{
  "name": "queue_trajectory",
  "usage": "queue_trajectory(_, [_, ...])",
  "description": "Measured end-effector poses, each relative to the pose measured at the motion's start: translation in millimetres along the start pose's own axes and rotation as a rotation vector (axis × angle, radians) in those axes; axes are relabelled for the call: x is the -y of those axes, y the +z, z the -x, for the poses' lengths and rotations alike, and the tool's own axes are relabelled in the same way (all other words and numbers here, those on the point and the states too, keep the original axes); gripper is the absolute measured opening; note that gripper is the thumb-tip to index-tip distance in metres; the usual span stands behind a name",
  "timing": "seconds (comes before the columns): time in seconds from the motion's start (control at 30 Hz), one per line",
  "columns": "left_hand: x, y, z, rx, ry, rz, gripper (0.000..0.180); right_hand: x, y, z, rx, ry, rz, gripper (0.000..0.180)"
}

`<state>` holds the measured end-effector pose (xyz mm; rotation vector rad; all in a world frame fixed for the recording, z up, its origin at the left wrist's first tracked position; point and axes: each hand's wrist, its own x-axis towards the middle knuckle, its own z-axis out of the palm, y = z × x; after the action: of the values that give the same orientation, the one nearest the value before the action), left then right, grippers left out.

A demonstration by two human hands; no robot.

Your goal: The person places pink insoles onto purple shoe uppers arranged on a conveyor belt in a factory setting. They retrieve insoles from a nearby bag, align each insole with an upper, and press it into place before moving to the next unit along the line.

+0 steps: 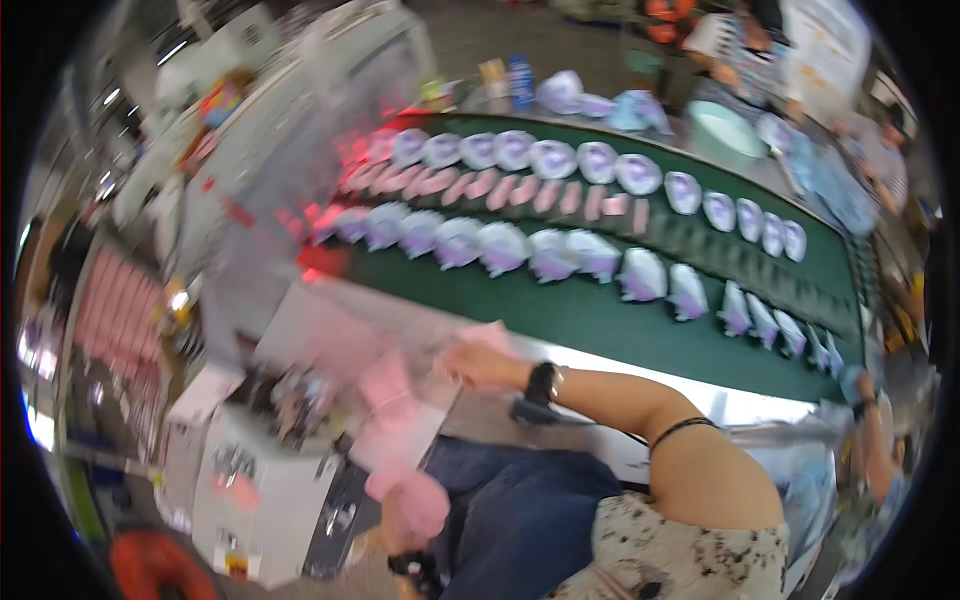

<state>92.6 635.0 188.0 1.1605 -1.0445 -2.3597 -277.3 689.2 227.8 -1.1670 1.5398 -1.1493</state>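
My left hand [392,528], low in the view beside a grey-white machine, holds a rounded pink piece [420,503]; most of its fingers are hidden behind it. Over the near edge of the work surface, my right hand [478,366] has its fingers drawn together at another pink piece [492,336]. Motion blur hides the exact grip. Between the hands lie more flat pink pieces [388,392], overlapping. Whether they are cloth or packets, I cannot tell.
Beyond my right hand runs a green conveyor belt [480,300], carrying rows of white-and-purple cup-shaped pieces [503,248] and a middle row of pink strips [545,196]. A pale machine [270,150] with red light stands at left. Another person [745,55] is near a round tub [722,135].
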Motion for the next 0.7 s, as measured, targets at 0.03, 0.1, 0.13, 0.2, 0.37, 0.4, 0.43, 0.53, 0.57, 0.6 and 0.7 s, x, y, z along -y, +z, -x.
queue_trajectory(0.03, [-16.6, 36.5, 2.7, -0.11, 0.033, -0.007, 0.028, -25.2, 38.9, -3.9, 0.261, 0.159, 0.098, 0.028])
queue_trajectory(0.1, [-31.2, 59.3, 22.5, -0.317, 0.067, 0.039, 0.027, 48.0, 103.1, 30.5, 0.395, 0.291, -0.057, 0.03])
queue_trajectory(0.13, [-41.5, 71.8, 27.2, -0.378, 0.064, 0.081, 0.027, 40.2, 125.1, 33.1, 0.28, 0.044, -0.022, 0.029])
queue_trajectory(0.2, [-32.4, 56.4, 32.5, -0.413, 0.12, 0.112, 0.03, 28.8, 154.1, 26.5, 0.1, -0.162, -0.009, 0.026])
queue_trajectory(0.37, [-28.3, 26.4, 72.8, -0.359, -0.003, 0.419, 0.051, 32.4, 149.5, -61.6, -0.18, -0.006, -0.181, 0.026])
queue_trajectory(0.4, [-31.2, 26.0, 77.7, -0.353, -0.027, 0.412, 0.053, 21.4, 147.6, -87.3, -0.198, -0.039, -0.125, 0.029])
queue_trajectory(0.43, [-32.4, 26.4, 80.2, -0.346, -0.055, 0.403, 0.055, 10.9, 145.9, -110.5, -0.219, -0.069, -0.068, 0.032])
queue_trajectory(0.53, [-23.3, 22.1, 81.4, -0.289, -0.033, 0.427, 0.056, 17.9, 157.9, -155.5, -0.336, -0.082, 0.291, 0.041])
queue_trajectory(0.57, [-21.9, 21.1, 82.3, -0.279, -0.025, 0.43, 0.056, 23.7, 156.2, -159.8, -0.298, -0.033, 0.224, 0.041])
queue_trajectory(0.6, [-21.3, 21.0, 83.3, -0.267, -0.017, 0.431, 0.056, 28.9, 152.7, -161.7, -0.263, 0.016, 0.157, 0.041])
queue_trajectory(0.7, [-20.2, 19.9, 87.2, -0.262, -0.001, 0.429, 0.057, 40.6, 139.3, -151.5, -0.347, -0.186, 0.387, 0.037])
